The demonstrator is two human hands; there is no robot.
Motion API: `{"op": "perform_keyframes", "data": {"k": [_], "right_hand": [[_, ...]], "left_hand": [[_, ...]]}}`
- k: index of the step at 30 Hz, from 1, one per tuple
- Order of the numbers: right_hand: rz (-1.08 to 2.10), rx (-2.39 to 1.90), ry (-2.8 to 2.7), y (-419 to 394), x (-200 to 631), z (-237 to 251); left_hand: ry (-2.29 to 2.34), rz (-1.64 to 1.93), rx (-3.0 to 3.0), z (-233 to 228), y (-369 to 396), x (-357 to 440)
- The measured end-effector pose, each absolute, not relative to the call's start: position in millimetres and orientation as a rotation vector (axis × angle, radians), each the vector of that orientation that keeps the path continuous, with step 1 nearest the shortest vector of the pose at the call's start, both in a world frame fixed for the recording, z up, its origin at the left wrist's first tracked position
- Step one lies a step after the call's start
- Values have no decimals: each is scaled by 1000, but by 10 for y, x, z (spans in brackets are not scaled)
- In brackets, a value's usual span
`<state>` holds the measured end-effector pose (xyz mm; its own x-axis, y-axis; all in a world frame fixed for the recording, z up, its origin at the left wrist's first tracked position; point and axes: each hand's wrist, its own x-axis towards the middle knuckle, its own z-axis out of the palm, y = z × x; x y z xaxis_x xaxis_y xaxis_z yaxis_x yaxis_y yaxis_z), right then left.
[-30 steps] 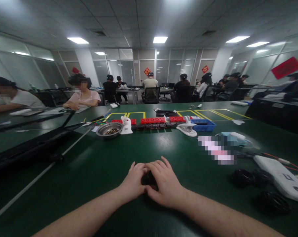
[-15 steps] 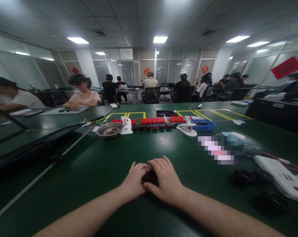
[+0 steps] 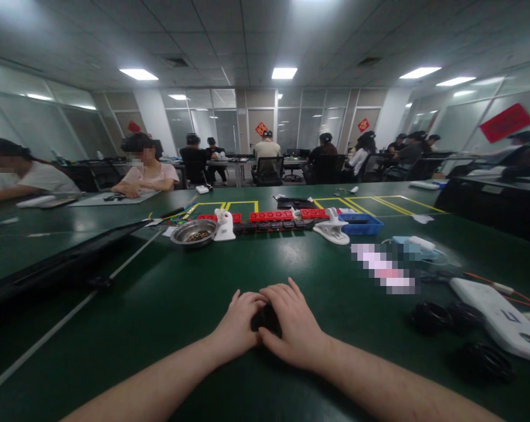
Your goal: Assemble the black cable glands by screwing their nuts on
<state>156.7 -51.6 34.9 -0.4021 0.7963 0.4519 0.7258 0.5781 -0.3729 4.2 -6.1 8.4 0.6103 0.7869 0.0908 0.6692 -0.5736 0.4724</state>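
From left to right we see a long black panel, a metal bowl of small pieces and, just beside it, a white clamp, all at the green tabletop. Nearer us, the left hand curls its fingers around one side of a dark object, which lies between the two hands, largely hidden; we cannot tell whether it touches the tabletop. The right hand closes over the other side, thumb low; each grip is part-closed on the object, how firmly we cannot tell. We judge the step in hand to be two-handed handling, with the next move calling for one steadying hand while the other adjusts. Farther right, we note black round parts near a white device.
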Motion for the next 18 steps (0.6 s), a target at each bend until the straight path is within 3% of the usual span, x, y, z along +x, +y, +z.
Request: {"op": "perform_keyframes", "data": {"k": [9,18], "right_hand": [[63,-1352,-2163,-450,1562,269],[152,-1167,-2257,-525,1557,346]], "left_hand": [[1148,397,2446,82,-44,31],[1159,420,2436,79,-58,35]]}}
